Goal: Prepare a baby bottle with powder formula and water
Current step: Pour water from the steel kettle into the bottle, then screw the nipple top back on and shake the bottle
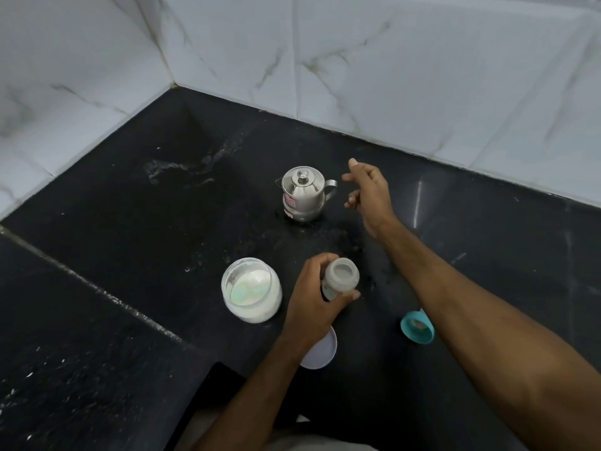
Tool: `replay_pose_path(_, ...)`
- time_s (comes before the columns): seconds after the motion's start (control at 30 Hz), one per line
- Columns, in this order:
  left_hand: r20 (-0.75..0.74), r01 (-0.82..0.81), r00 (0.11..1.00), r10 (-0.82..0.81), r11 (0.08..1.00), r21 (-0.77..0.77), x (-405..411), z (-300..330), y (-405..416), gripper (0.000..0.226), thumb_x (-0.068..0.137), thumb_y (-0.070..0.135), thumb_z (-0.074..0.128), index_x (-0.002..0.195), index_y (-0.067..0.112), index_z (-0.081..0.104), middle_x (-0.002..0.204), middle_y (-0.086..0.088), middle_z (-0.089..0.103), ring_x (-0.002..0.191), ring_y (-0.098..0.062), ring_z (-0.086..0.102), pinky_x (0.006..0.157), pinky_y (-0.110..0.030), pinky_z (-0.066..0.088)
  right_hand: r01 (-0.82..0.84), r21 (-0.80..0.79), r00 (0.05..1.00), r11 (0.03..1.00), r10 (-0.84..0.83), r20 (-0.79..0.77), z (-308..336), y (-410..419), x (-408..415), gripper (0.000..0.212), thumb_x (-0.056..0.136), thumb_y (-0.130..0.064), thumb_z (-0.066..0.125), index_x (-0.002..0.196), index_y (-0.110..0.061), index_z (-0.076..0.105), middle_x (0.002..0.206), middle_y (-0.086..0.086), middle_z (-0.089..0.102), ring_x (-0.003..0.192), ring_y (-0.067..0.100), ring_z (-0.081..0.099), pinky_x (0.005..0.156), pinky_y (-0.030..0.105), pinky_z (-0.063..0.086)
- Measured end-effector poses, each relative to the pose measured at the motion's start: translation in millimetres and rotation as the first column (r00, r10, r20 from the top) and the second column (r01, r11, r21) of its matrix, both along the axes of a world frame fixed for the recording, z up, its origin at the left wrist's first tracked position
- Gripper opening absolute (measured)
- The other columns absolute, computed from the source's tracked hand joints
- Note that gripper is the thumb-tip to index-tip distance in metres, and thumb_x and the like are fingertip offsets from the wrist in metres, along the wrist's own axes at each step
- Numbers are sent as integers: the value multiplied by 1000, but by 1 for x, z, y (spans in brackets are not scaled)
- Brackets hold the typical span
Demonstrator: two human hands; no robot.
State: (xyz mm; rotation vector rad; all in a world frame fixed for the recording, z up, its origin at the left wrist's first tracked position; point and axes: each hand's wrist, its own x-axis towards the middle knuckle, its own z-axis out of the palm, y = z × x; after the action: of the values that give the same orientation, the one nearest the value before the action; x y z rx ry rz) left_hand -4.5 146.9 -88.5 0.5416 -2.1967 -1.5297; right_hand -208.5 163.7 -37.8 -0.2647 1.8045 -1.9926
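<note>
My left hand (312,297) grips an open, uncapped baby bottle (341,277) that stands upright on the black counter (162,222). To its left stands an open clear jar of white powder formula (251,289). Farther back sits a small steel kettle (303,198) with its lid on and its handle pointing right. My right hand (369,190) hovers just right of that handle, fingers loosely spread, holding nothing and not touching it.
A white round lid (322,353) lies on the counter, partly under my left wrist. A teal bottle cap with its teat (418,327) lies on its side under my right forearm. Marble-tiled walls (422,76) close the counter at the back and left.
</note>
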Motion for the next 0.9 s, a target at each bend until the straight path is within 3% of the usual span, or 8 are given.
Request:
replay_pose_path(0.2,-1,9,1000,-9,1000,-26,0,-2,-2,57,72,33,81,120,22,52,118,5,59,109,-15,59,90,-46,50,-5,31,994,1000,9,-106,18,63,33,29,97,-35,56,106,-7,60,100,6,66,53,11,51,55,24,47)
replay_pose_path(0.33,-11,20,1000,-20,998,-54,2,-2,0,58,72,34,82,120,22,51,118,7,58,109,-13,58,91,-44,50,29,107,987,994,-12,-160,14,104,56,25,97,-32,57,101,-7,64,97,7,68,60,11,56,60,23,48)
replay_pose_path(0.5,1,34,999,-34,997,-73,3,-2,0,58,72,30,83,119,23,50,117,7,58,108,-11,58,91,-43,51,194,246,965,950,-140,-221,-3,139,86,28,98,-34,54,92,-9,66,85,4,67,66,6,58,63,18,47)
replay_pose_path(0.6,12,37,999,-36,997,-63,2,-2,-1,59,71,33,83,119,25,50,117,7,59,108,-13,59,90,-44,51,342,365,918,866,-225,-325,-11,155,104,21,94,-34,60,85,-15,63,82,1,64,69,4,55,65,12,42)
replay_pose_path(0.73,11,46,999,-46,997,-58,2,-3,-1,59,71,33,82,119,23,49,118,5,59,109,-14,59,91,-45,51,422,584,882,693,-165,-441,-22,174,120,25,84,-42,67,89,-19,59,89,-2,59,79,12,57,71,26,47)
replay_pose_path(0.9,7,58,998,-58,997,-54,3,-2,-1,59,71,32,82,119,22,49,118,4,59,109,-14,58,92,-45,51,292,790,949,539,-58,-311,-24,187,131,53,79,-60,66,110,-19,50,106,-1,49,88,17,53,76,30,41)
